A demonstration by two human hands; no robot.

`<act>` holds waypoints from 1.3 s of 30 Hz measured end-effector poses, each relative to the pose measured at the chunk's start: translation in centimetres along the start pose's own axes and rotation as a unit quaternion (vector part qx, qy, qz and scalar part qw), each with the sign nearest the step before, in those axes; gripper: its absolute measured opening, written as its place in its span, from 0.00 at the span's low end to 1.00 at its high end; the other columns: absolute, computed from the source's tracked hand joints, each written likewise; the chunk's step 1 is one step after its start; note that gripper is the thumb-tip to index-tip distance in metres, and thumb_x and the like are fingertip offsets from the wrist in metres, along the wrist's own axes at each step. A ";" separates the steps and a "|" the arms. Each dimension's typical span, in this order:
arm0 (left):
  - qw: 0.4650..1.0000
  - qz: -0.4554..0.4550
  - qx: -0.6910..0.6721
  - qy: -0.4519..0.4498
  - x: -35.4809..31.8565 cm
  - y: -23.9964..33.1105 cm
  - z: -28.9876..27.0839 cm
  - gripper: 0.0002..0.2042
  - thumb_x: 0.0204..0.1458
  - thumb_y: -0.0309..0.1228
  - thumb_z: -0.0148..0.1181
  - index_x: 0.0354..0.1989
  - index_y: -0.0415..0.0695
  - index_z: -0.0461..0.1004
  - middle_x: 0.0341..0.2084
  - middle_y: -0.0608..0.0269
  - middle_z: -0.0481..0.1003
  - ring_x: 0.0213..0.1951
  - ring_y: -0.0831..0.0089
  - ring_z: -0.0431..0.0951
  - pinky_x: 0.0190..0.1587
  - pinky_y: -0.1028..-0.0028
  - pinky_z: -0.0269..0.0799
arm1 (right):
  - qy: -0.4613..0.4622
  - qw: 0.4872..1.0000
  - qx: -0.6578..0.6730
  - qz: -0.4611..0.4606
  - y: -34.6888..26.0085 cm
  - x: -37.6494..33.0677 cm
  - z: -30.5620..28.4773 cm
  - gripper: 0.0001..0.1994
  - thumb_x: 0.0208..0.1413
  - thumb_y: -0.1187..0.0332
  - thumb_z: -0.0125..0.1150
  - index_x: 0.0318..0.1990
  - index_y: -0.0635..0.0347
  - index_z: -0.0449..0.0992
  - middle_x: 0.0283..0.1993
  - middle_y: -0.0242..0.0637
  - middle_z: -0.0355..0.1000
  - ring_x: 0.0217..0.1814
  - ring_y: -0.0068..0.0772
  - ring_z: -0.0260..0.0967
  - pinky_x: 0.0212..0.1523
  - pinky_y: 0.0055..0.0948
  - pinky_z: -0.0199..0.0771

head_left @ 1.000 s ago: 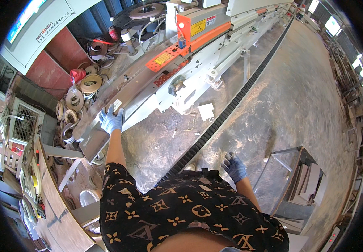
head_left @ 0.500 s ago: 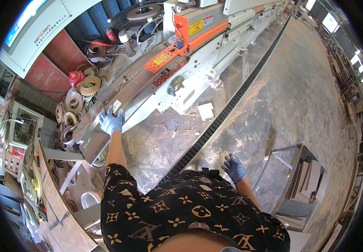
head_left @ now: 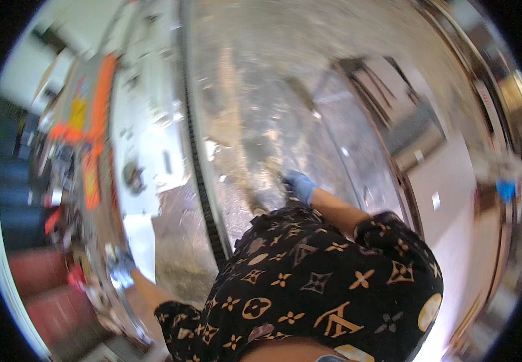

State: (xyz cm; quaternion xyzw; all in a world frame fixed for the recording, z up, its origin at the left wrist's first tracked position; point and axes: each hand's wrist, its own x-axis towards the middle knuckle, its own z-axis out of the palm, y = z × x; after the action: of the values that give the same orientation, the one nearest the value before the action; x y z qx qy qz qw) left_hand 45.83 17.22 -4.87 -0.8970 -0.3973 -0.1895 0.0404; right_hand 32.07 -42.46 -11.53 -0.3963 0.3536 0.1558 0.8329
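My left hand (head_left: 121,268), in a bluish glove, is at the long edge of the white and orange machine (head_left: 143,175) on the left. Motion smears its fingers, so their pose is not readable. My right hand (head_left: 300,187), in a blue glove with dark fingertips, hangs low in front of my body above the floor. Its fingers look loosely apart, and nothing shows in them. A patterned black garment (head_left: 309,277) fills the lower middle.
A dark ribbed floor strip (head_left: 197,157) runs beside the machine. To the right stands a stack holding dark and pale panels (head_left: 412,120), with a large pale board (head_left: 442,199) nearer me. Red panels (head_left: 49,295) are at the lower left. Much of the view is blurred.
The view has swung right, so the machine now lies along the left and the panels come closer. My left hand stays at the machine's edge; my right hand hangs nearer my body.
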 end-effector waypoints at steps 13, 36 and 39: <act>0.981 0.185 -0.032 0.043 1.3 15.7 0.5 0.35 0.43 0.62 0.51 0.58 0.58 0.63 0.58 0.56 0.59 0.58 0.58 0.60 0.56 0.54 0.57 | 0.476 0.801 0.339 -0.128 0.6 -5.3 -29.1 0.28 0.45 0.46 0.60 0.51 0.49 0.66 0.50 0.35 0.66 0.44 0.40 0.65 0.45 0.46 0.63; 0.690 0.522 -0.462 -0.193 -36.3 36.8 -12.3 0.32 0.50 0.51 0.54 0.54 0.36 0.62 0.55 0.48 0.60 0.59 0.57 0.57 0.61 0.62 0.51 | 0.254 0.633 0.650 -0.336 -5.4 0.4 -40.6 0.16 0.44 0.50 0.66 0.36 0.45 0.74 0.34 0.31 0.73 0.33 0.33 0.71 0.30 0.40 0.76; 0.657 0.565 -0.458 -0.198 -41.0 38.9 -11.1 0.29 0.50 0.47 0.57 0.54 0.38 0.63 0.55 0.48 0.60 0.60 0.58 0.56 0.62 0.62 0.50 | 0.299 0.667 0.626 -0.272 -4.5 -0.2 -38.6 0.20 0.41 0.44 0.65 0.36 0.44 0.73 0.33 0.30 0.72 0.32 0.34 0.70 0.29 0.42 0.76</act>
State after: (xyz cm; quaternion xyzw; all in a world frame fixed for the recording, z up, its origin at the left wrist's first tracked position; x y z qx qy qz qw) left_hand 45.60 -40.32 -6.77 -0.8698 0.3247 -0.1062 -0.3559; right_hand 16.40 -75.06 -25.67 0.1137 0.4743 -0.4625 0.7404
